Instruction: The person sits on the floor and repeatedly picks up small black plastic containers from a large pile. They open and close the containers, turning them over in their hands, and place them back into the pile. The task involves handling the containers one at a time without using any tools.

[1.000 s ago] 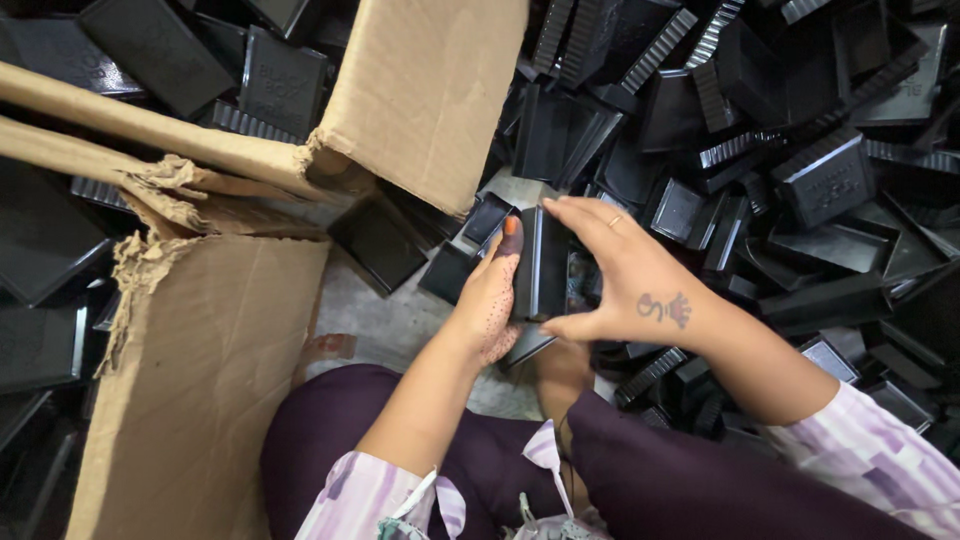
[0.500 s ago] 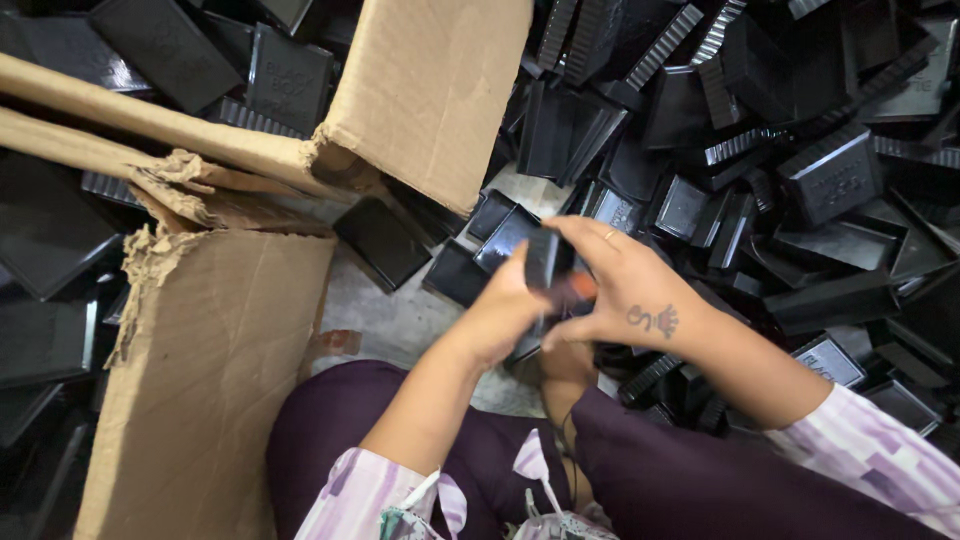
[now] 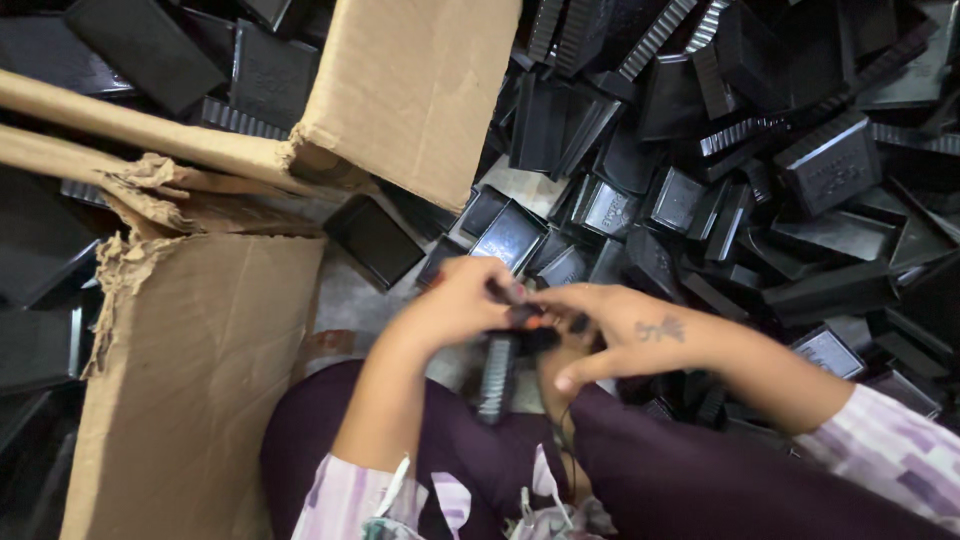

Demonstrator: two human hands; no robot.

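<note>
My left hand (image 3: 462,303) and my right hand (image 3: 612,325) meet over my lap, both gripping a small black ribbed plastic part (image 3: 497,372) that hangs down between them. The fingers are blurred with motion, so the exact hold on the part is hard to read. Just beyond my hands lie more black plastic trays and lids (image 3: 512,235) on the floor.
A big heap of black plastic parts (image 3: 790,150) fills the right and upper side. A torn cardboard box (image 3: 200,370) with open flaps (image 3: 420,90) stands on the left, with black parts (image 3: 40,250) inside it. My knees in dark purple trousers (image 3: 660,470) are at the bottom.
My hands have come down closer to my lap with the black part, which has turned from upright between my palms to hanging below my fingers.
</note>
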